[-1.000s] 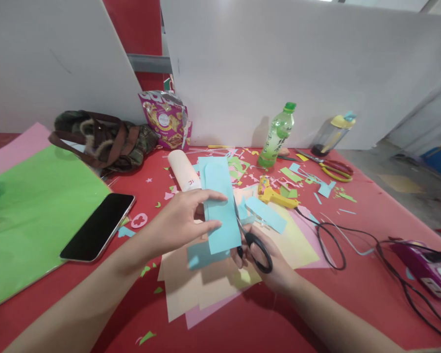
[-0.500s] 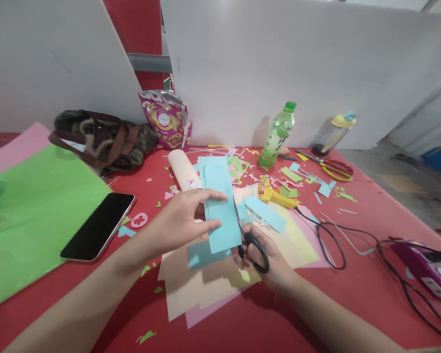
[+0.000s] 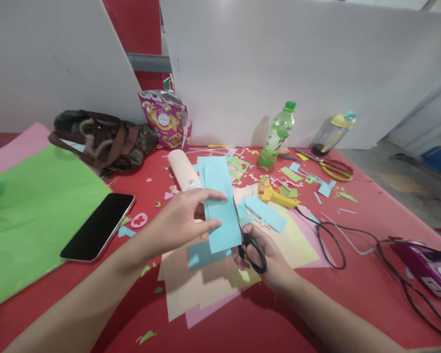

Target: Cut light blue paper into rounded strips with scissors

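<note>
My left hand (image 3: pixel 185 212) grips a light blue paper strip (image 3: pixel 220 215) from its left side, thumb and fingers pinching it. In my right hand (image 3: pixel 262 255) is a pair of scissors (image 3: pixel 255 252) with black handles, the blades running along the paper's right edge. How far the blades are apart is hard to see. Below lie overlapping peach, yellow and pink paper sheets (image 3: pixel 185 299), with another blue piece (image 3: pixel 206 255) on them. A rounded blue strip (image 3: pixel 266 214) rests right of the scissors.
A yellow glue gun (image 3: pixel 277 197) with a black cord lies to the right, among paper scraps. Behind stand a green bottle (image 3: pixel 277 135) and a pale cylinder (image 3: pixel 182 169) lying tilted. A phone (image 3: pixel 99 225) and green sheet (image 3: pixel 36 211) are left; red-handled scissors (image 3: pixel 336 167) far right.
The scissor handles in my right hand have shifted very slightly left. My left hand and the blue paper stay in nearly the same place.
</note>
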{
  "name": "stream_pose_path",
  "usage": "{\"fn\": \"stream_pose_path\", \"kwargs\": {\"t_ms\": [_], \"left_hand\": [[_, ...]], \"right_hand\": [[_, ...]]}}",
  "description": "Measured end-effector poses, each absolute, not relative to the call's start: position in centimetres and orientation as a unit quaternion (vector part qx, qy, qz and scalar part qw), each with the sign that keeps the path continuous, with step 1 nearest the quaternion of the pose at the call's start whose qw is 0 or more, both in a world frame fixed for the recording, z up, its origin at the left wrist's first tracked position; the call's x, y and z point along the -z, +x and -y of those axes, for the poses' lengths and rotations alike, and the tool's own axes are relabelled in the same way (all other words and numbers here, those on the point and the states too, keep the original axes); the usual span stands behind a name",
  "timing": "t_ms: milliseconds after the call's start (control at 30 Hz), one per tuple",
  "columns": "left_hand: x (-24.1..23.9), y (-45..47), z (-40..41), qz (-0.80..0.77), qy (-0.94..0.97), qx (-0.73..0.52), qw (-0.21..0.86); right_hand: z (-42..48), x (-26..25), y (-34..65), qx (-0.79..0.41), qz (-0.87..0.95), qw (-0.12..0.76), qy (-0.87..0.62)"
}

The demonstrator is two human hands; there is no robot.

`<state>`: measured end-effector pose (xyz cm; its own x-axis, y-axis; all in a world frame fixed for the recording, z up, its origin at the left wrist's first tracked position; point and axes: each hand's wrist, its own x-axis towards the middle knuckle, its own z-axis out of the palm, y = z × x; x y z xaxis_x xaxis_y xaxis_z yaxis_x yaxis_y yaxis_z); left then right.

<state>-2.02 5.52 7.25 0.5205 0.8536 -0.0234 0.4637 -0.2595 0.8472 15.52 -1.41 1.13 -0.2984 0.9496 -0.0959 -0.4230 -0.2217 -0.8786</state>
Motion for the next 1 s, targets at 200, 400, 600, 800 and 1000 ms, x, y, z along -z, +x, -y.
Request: {"fn": "stream_pose_path", "kwargs": {"t_ms": [200,400,600,800,1000], "left_hand": [[-7.27,-2.01,-5.51,-0.433,0.759,-0.227,0.431],[-7.21,-2.07,-5.55,-0.434,0.754,-0.225,0.438],[-7.22,-2.09,-5.57,-0.435,0.762,-0.226,0.423],[-7.06,-2.09,-5.47,-0.43,0.762,-0.225,0.428],[-6.88,-2.15,-5.58,-0.431,0.765,-0.225,0.422]], "right_hand": [[1.43,-0.92,15.63,-0.707,0.395,0.486,-0.328],[1.4,-0.99,15.61,-0.703,0.4,0.491,-0.323],[1.41,-0.9,15.66,-0.71,0.402,0.481,-0.321],[1.37,-0.92,15.62,-0.703,0.413,0.487,-0.313],[1.32,-0.71,15.66,-0.701,0.415,0.488,-0.312]]}}
